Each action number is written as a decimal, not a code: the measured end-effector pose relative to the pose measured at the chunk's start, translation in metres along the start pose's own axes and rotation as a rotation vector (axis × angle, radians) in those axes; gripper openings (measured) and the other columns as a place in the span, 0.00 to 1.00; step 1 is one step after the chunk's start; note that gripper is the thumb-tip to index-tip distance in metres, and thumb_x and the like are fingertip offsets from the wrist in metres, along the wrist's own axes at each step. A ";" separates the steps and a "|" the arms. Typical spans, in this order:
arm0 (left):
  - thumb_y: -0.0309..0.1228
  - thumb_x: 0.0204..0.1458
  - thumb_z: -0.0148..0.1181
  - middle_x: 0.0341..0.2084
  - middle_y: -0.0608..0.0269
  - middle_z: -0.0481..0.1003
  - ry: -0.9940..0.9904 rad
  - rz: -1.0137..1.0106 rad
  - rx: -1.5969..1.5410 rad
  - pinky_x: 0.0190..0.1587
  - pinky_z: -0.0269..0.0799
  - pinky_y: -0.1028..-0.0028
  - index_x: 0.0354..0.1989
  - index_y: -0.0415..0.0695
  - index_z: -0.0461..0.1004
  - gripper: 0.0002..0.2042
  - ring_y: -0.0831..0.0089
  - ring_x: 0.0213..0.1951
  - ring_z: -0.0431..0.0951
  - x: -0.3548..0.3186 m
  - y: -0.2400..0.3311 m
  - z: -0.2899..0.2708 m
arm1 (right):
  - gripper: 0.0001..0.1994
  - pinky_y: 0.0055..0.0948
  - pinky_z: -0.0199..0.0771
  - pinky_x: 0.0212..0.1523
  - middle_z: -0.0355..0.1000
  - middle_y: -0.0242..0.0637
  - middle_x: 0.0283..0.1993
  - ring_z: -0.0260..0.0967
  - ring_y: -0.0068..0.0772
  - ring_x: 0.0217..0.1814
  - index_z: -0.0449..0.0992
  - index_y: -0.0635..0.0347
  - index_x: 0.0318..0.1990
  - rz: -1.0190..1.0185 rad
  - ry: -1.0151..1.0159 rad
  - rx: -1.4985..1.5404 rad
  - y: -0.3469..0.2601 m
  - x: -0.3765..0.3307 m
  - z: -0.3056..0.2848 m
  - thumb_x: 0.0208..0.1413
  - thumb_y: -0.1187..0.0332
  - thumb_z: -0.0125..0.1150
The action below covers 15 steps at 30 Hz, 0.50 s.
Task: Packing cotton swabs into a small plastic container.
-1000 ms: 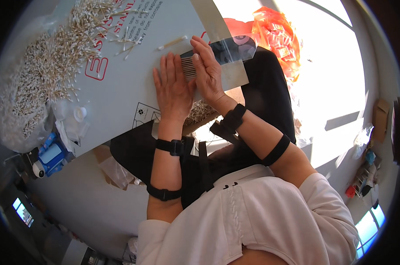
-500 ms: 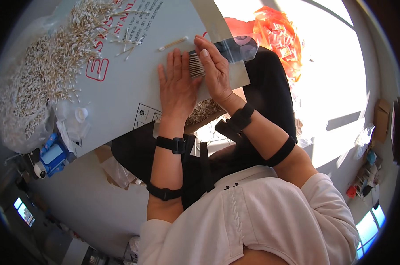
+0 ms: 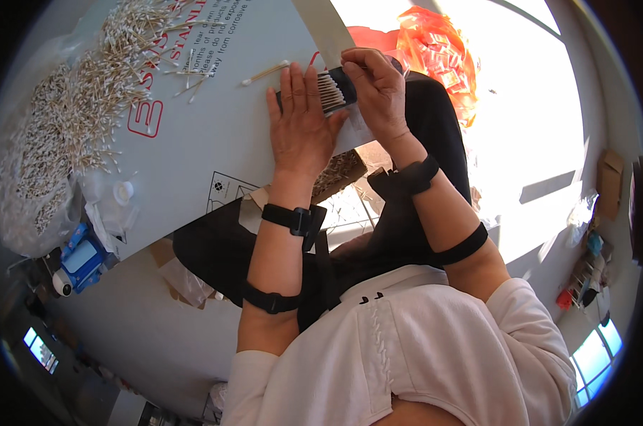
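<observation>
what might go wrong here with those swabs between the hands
The row of cotton swabs might skew if the left hand, lying flat beside it, presses unevenly.
The row also sits near the edge of the tabletop, under the reach of the right hand, so a slip could perhaps send some over.
The loose swab or two by the left fingertips could get knocked aside.
</observation>
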<state>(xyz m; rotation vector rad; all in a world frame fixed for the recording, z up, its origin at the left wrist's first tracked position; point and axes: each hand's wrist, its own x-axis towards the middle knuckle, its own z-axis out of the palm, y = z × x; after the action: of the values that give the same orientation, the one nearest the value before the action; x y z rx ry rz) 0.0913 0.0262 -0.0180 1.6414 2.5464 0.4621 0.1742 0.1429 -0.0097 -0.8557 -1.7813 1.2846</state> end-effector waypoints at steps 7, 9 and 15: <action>0.53 0.58 0.49 0.69 0.46 0.50 0.026 0.005 0.007 0.70 0.37 0.49 0.70 0.39 0.47 0.39 0.54 0.72 0.44 0.002 0.002 0.001 | 0.03 0.40 0.77 0.34 0.75 0.45 0.30 0.76 0.48 0.32 0.75 0.63 0.29 -0.233 -0.397 -0.892 -0.016 0.004 -0.029 0.47 0.73 0.58; 0.51 0.58 0.50 0.69 0.45 0.50 0.061 0.026 0.003 0.70 0.39 0.48 0.69 0.39 0.49 0.38 0.54 0.72 0.46 0.000 -0.001 0.002 | 0.04 0.41 0.78 0.30 0.74 0.49 0.27 0.77 0.48 0.30 0.78 0.62 0.28 -0.288 -0.467 -1.034 -0.028 0.004 -0.021 0.45 0.74 0.58; 0.55 0.59 0.47 0.68 0.44 0.53 0.106 0.041 0.017 0.68 0.40 0.46 0.69 0.39 0.50 0.38 0.53 0.71 0.48 -0.002 -0.003 0.005 | 0.04 0.41 0.79 0.30 0.77 0.47 0.28 0.79 0.47 0.32 0.80 0.61 0.28 -0.251 -0.732 -1.168 -0.047 0.023 0.000 0.46 0.72 0.60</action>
<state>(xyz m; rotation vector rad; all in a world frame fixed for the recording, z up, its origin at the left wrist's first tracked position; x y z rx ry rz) 0.0902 0.0243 -0.0239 1.7223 2.6015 0.5467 0.1594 0.1496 0.0401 -0.6950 -3.1868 0.2570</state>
